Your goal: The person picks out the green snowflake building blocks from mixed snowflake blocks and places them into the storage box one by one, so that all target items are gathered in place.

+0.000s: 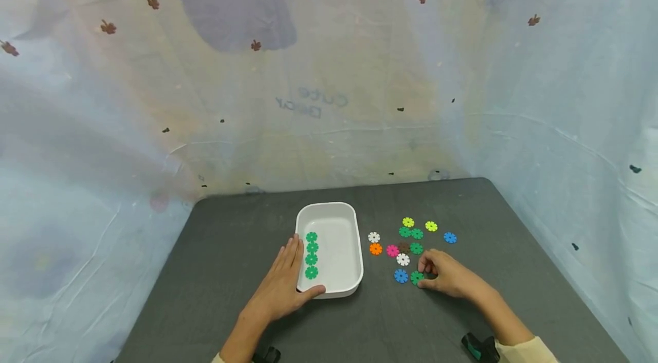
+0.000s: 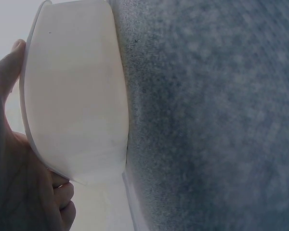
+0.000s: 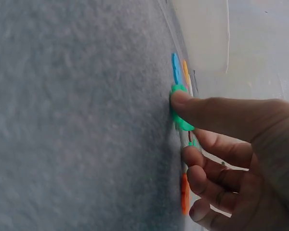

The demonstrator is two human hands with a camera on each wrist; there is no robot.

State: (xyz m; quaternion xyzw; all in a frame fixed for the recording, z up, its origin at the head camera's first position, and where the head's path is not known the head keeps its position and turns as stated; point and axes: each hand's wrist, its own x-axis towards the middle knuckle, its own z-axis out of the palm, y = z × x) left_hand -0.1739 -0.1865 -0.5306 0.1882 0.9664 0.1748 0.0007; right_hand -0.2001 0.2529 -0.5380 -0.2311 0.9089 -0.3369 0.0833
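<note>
A white tray point(image 1: 336, 260) stands on the dark table with several green notched discs point(image 1: 311, 259) in a column along its left side. My left hand point(image 1: 277, 286) lies against the tray's left side, fingers extended, thumb over the near rim. The left wrist view shows that thumb point(image 2: 14, 60) at the rim of the tray point(image 2: 77, 91). To the right, my right hand point(image 1: 449, 274) pinches a green notched disc point(image 1: 416, 278) low at the table, thumb on its edge. That thumb partly covers the disc point(image 3: 185, 122) in the right wrist view. A blue disc point(image 1: 401, 276) lies beside it.
Right of the tray lie loose discs: white point(image 1: 373, 237), orange point(image 1: 376, 249), pink point(image 1: 392, 250), brown point(image 1: 404, 247), green point(image 1: 416, 248), yellow point(image 1: 431, 226) and blue point(image 1: 450, 237). Printed sheeting point(image 1: 329, 140) hangs behind the grey table point(image 1: 390, 329) and along its sides.
</note>
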